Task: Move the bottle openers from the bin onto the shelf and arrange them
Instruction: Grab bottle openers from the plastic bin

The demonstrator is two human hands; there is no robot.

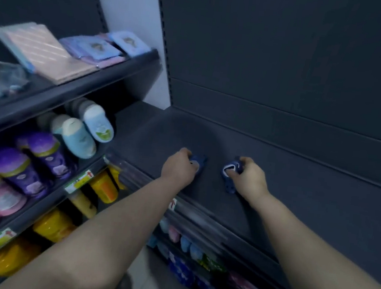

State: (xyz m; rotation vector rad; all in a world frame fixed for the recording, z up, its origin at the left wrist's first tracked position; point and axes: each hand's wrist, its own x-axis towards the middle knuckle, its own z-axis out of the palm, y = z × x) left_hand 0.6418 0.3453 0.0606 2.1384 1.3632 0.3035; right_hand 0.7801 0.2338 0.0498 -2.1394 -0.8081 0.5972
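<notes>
Two dark blue bottle openers sit low over the dark grey shelf. My left hand grips the left bottle opener, fingers curled over it so only its right part shows. My right hand pinches the right bottle opener, which is shaped like a small blue creature with a pale opening, its lower end pointing toward me. The two openers are about a hand's width apart near the shelf's front. The bin is not in view.
The shelf's front rail carries a price tag. A shelf unit on the left holds slippers, yellow items and flat packets. More coloured goods lie on the shelf below. A dark back panel rises behind.
</notes>
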